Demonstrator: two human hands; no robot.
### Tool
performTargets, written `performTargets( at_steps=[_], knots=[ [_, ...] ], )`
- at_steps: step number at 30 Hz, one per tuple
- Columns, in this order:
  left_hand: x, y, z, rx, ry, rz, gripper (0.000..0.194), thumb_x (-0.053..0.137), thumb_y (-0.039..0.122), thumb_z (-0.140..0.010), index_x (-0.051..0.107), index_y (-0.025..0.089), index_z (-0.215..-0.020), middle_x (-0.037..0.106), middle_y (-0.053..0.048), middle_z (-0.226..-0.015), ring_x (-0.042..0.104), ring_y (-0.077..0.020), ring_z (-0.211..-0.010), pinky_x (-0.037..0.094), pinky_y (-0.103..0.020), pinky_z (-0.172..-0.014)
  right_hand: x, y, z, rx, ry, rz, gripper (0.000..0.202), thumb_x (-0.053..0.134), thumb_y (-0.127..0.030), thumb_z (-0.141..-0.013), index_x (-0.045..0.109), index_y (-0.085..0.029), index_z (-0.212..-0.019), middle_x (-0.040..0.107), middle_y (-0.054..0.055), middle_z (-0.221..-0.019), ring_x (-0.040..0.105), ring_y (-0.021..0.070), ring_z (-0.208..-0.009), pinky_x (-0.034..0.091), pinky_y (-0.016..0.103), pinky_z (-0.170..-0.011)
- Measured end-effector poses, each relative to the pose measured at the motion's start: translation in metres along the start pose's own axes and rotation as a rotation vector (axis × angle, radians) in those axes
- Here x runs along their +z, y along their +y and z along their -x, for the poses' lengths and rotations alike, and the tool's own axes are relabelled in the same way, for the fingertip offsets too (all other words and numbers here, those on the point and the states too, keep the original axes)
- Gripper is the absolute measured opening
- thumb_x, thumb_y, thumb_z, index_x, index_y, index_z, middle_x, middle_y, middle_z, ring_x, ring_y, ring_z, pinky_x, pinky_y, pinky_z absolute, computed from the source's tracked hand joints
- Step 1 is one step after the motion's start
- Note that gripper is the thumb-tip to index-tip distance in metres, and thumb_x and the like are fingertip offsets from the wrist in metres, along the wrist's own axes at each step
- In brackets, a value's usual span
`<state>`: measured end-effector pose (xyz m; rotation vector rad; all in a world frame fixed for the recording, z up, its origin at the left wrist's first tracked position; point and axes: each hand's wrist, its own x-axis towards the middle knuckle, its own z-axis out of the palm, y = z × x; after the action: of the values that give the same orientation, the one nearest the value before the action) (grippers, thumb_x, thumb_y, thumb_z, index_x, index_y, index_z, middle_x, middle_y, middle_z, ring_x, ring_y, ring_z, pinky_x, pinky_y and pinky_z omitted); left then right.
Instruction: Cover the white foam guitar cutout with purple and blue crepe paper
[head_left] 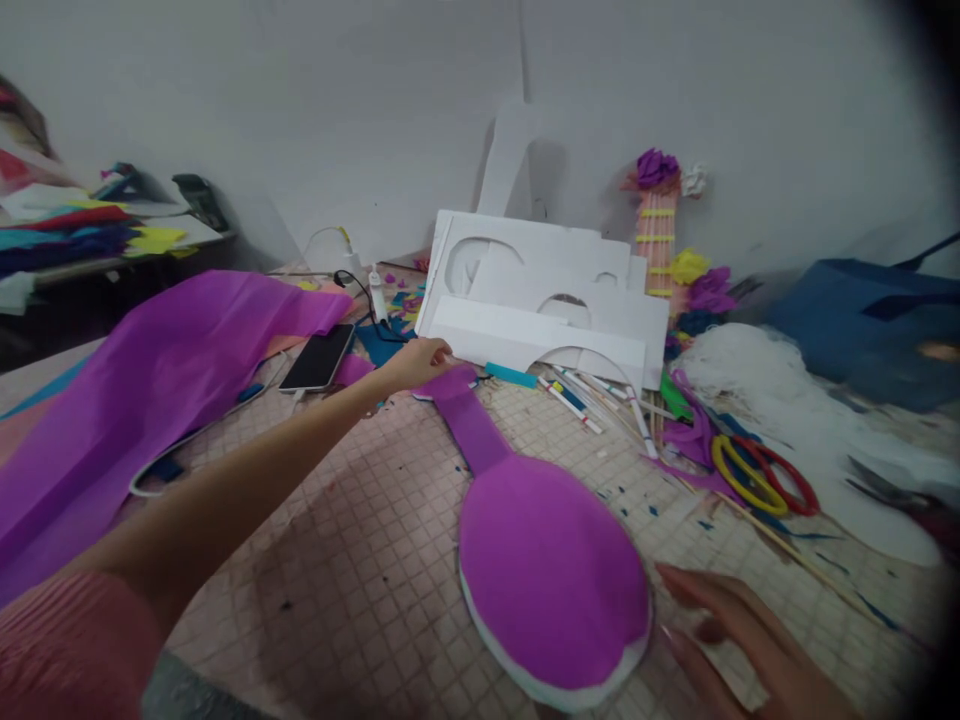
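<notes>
A flat guitar-shaped cutout (pixel 551 570), covered in purple paper with a pale rim at its rounded end, lies across the table. My left hand (pixel 421 362) reaches to the far, narrow end and has its curled fingers closed on that tip; the exact grip is partly hidden. Beside the rounded end, at lower right, my right hand (pixel 750 640) holds nothing. Its fingers are apart, just off the cutout's right edge, and slightly blurred.
Purple paper (pixel 150 400) spreads at left near a phone (pixel 319 357) and white cable. White board (pixel 540 275) with cut holes leans at the wall. Sticks (pixel 592 392), yellow-and-red-handled scissors (pixel 757 475), pliers (pixel 889 485), white fibre (pixel 739 365) and a blue bag (pixel 855 320) lie right.
</notes>
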<state>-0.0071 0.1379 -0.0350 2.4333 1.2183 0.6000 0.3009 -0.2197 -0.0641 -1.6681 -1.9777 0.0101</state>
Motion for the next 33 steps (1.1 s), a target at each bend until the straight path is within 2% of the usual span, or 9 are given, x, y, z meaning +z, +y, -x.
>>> performTargets(
  at_steps=[4, 6, 8, 10, 14, 18, 20, 27, 33],
  knots=[
    [-0.002, 0.000, 0.011, -0.006, -0.030, 0.035, 0.032, 0.054, 0.026, -0.077, 0.068, 0.011, -0.101, 0.073, -0.010, -0.092, 0.067, -0.0197, -0.083, 0.049, -0.026, -0.076, 0.008, -0.014, -0.010, -0.406, -0.031, 0.286, 0.053, 0.050, -0.030, -0.086, 0.045, -0.024, -0.139, 0.055, 0.011, -0.135, 0.046, 0.0300, -0.129, 0.052, 0.041, -0.093],
    [-0.003, 0.000, 0.013, -0.012, -0.036, 0.058, 0.032, 0.054, 0.025, -0.076, 0.068, 0.010, -0.101, 0.074, -0.010, -0.094, 0.068, -0.0191, -0.084, 0.050, -0.025, -0.077, 0.014, -0.017, -0.009, -0.535, -0.105, 0.384, 0.056, 0.053, -0.035, -0.085, 0.046, -0.024, -0.139, 0.053, 0.008, -0.139, 0.029, 0.0316, -0.139, 0.031, 0.050, -0.111],
    [-0.003, -0.002, 0.014, -0.030, -0.030, 0.075, 0.034, 0.054, 0.026, -0.076, 0.068, 0.010, -0.103, 0.073, -0.011, -0.096, 0.068, -0.0192, -0.085, 0.050, -0.025, -0.077, 0.019, -0.013, -0.004, -0.598, -0.143, 0.437, 0.058, 0.055, -0.041, -0.084, 0.047, -0.023, -0.138, 0.055, 0.008, -0.138, 0.020, 0.0327, -0.143, 0.006, 0.054, -0.116],
    [-0.003, -0.005, 0.014, -0.056, -0.019, 0.087, 0.035, 0.055, 0.027, -0.076, 0.068, 0.010, -0.104, 0.073, -0.011, -0.096, 0.068, -0.0195, -0.085, 0.050, -0.025, -0.075, 0.023, -0.004, 0.004, -0.620, -0.157, 0.456, 0.060, 0.055, -0.043, -0.083, 0.047, -0.022, -0.139, 0.056, 0.009, -0.136, 0.016, 0.0340, -0.143, -0.004, 0.055, -0.115],
    [-0.002, -0.008, 0.014, -0.103, -0.018, 0.102, 0.031, 0.055, 0.030, -0.076, 0.071, 0.012, -0.096, 0.074, -0.008, -0.087, 0.067, -0.0191, -0.081, 0.048, -0.023, -0.070, 0.029, 0.011, 0.016, -0.585, -0.166, 0.462, 0.067, 0.055, -0.045, -0.082, 0.040, -0.021, -0.144, 0.046, 0.013, -0.144, 0.017, 0.0376, -0.142, 0.005, 0.058, -0.114],
    [-0.002, -0.002, 0.013, -0.137, -0.042, 0.112, 0.031, 0.057, 0.037, -0.074, 0.073, 0.012, -0.085, 0.073, -0.006, -0.079, 0.066, -0.0201, -0.077, 0.045, -0.024, -0.066, 0.033, 0.013, 0.018, -0.538, -0.183, 0.432, 0.069, 0.054, -0.044, -0.083, 0.035, -0.024, -0.146, 0.034, 0.015, -0.151, 0.023, 0.0393, -0.140, 0.038, 0.061, -0.100],
    [-0.002, 0.001, 0.012, -0.158, -0.053, 0.117, 0.033, 0.060, 0.040, -0.072, 0.074, 0.011, -0.081, 0.072, -0.006, -0.074, 0.064, -0.0205, -0.074, 0.044, -0.024, -0.064, 0.034, 0.011, 0.016, -0.544, -0.188, 0.415, 0.068, 0.055, -0.042, -0.083, 0.035, -0.026, -0.146, 0.032, 0.015, -0.152, 0.025, 0.0393, -0.139, 0.046, 0.059, -0.093],
    [-0.007, -0.001, 0.011, -0.244, -0.136, 0.232, 0.027, 0.069, 0.037, -0.061, 0.073, 0.013, -0.071, 0.066, -0.002, -0.061, 0.055, -0.0141, -0.059, 0.036, -0.023, -0.054, 0.028, 0.008, 0.006, -0.539, -0.175, 0.341, 0.061, 0.057, -0.039, -0.083, 0.043, -0.026, -0.141, 0.037, 0.011, -0.151, 0.029, 0.0325, -0.140, 0.032, 0.054, -0.108],
    [-0.026, -0.009, 0.034, -0.365, -0.267, 0.439, 0.027, 0.071, 0.039, -0.061, 0.072, 0.016, -0.073, 0.063, 0.001, -0.055, 0.051, -0.0117, -0.048, 0.035, -0.022, -0.046, 0.019, 0.012, 0.002, -0.565, -0.181, 0.329, 0.061, 0.056, -0.041, -0.084, 0.044, -0.022, -0.141, 0.040, 0.009, -0.149, 0.028, 0.0288, -0.141, 0.018, 0.048, -0.115]
  ],
)
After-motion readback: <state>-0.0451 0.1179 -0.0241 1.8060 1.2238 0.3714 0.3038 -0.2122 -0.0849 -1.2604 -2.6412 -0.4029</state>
